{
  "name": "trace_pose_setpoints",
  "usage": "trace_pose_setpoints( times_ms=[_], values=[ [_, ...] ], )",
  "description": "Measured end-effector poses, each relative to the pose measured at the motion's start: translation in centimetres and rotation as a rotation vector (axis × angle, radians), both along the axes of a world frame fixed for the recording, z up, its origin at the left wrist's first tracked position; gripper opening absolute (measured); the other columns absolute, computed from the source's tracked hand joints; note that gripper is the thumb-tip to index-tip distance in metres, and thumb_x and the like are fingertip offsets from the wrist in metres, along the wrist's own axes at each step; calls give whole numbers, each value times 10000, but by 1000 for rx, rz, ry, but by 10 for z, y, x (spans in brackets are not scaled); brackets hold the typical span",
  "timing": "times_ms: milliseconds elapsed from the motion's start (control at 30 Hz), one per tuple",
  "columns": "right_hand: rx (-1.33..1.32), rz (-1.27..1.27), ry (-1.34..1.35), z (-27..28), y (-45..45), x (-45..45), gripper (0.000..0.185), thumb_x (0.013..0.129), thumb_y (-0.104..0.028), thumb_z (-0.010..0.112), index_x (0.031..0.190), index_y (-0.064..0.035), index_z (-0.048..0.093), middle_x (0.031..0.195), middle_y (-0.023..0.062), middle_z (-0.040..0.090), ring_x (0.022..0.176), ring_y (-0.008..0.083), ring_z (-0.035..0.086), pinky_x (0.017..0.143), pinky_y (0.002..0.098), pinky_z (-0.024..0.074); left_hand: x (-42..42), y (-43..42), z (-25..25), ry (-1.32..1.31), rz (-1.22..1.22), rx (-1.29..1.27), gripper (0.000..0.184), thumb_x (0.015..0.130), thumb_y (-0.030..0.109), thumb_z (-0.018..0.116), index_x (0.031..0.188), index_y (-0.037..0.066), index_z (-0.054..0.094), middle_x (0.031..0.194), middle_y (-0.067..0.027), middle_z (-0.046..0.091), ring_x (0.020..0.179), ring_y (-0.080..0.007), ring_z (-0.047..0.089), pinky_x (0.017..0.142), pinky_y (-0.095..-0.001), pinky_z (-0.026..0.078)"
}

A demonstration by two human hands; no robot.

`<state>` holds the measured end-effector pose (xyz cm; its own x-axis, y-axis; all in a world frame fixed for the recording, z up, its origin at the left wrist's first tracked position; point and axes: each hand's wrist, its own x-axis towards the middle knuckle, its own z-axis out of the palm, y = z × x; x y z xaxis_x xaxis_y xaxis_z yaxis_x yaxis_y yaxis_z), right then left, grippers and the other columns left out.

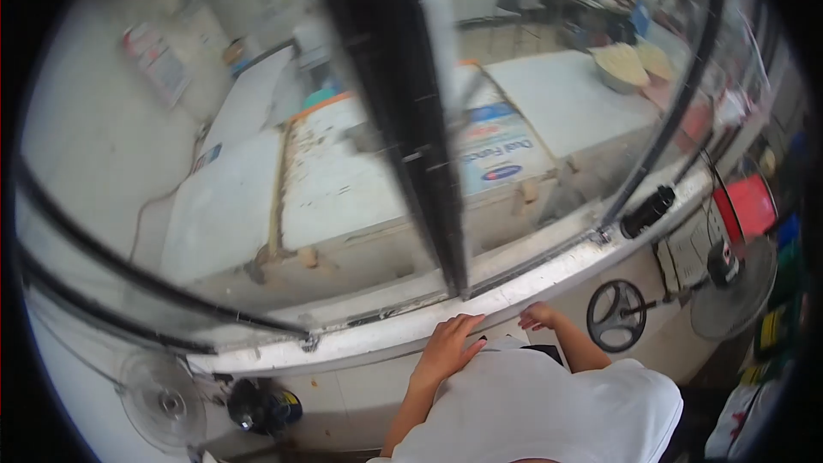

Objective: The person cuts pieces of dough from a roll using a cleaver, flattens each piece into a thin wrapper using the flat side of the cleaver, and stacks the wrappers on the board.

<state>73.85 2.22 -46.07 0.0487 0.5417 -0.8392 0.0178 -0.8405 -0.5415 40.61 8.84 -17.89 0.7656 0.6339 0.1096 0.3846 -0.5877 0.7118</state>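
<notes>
My left hand (447, 349) is in front of my white shirt (531, 407), just below the white window ledge (369, 339). Its fingers are stretched out toward the ledge and it holds nothing. To its right, my right hand (538, 317) hangs near the same ledge, fingers loosely bent and apart, with nothing visible in it. Whether either hand touches the ledge, I cannot tell. A dark vertical window frame (403, 111) rises from the ledge ahead of my hands.
Behind the glass stand white-topped freezers (343, 197) and a bowl of pale food (621, 67). A black bottle (647, 212) lies on the ledge. Fans stand left (167, 403) and right (737, 287), near a black handwheel (616, 315). People sit far back.
</notes>
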Motion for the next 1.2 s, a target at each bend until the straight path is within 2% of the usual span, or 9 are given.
trace_pose_setpoints(
  times_ms=[100,167,333,367,433,733,867,967,1200],
  values=[
    [358,918,-363,26,57,-75,361,951,-309,608,1151,-25,702,1000,115,794,965,217,744,856,398,557,-64,-12,-10,-122,181,100,348,897,182,767,1231,113,695,1146,-95,716,1054,-329,654,930,-412,501],
    [533,1119,-316,82,91,-149,311,981,-228,559,1119,13,699,948,120,793,939,216,745,874,361,550,-118,-18,-25,-168,277,100,279,893,143,759,1169,117,730,1060,-77,740,1002,-303,673,898,-401,504],
    [705,1066,9,194,146,-367,191,935,-78,491,939,6,662,746,106,640,550,167,581,638,341,524,-267,-64,-36,-176,660,338,151,870,112,756,1012,148,790,840,-54,704,801,-286,628,768,-403,468],
    [1112,1032,116,171,158,-409,197,969,-139,558,874,-2,663,695,69,614,544,153,533,595,329,476,-293,-80,-17,-149,783,271,147,875,152,763,1020,140,789,844,-50,708,813,-287,629,785,-413,475],
    [1084,1019,-52,175,162,-489,347,1014,-247,600,764,-10,641,604,14,518,553,125,526,538,322,438,-343,-112,-18,-104,957,193,220,891,185,747,1106,139,767,954,-50,760,993,-284,666,935,-409,489],
    [1030,1180,161,129,148,-646,513,1006,-316,656,619,-37,469,566,-33,367,567,92,366,507,340,255,-439,-205,-18,-179,1656,45,236,875,205,771,1080,89,746,884,-47,756,937,-281,696,936,-425,511],
    [921,1312,169,103,136,-722,242,988,-241,688,875,-88,539,733,-44,460,635,72,418,566,260,351,-444,-218,-41,-198,1930,64,254,893,205,753,1117,88,728,930,-75,758,984,-298,696,964,-428,508],
    [898,1676,275,108,108,-805,388,878,-117,781,1207,-85,577,882,-1,516,755,110,505,699,291,456,-466,-233,-44,-235,2159,-120,282,896,169,746,1163,87,710,945,-115,754,949,-333,707,913,-431,536],
    [1129,2173,841,146,-15,-1045,610,887,-191,745,1452,-188,514,1270,227,573,1137,452,601,959,493,504,-567,-253,-46,-251,2796,-83,419,888,128,731,1292,49,648,1001,-150,750,899,-312,728,807,-405,564]
  ],
)
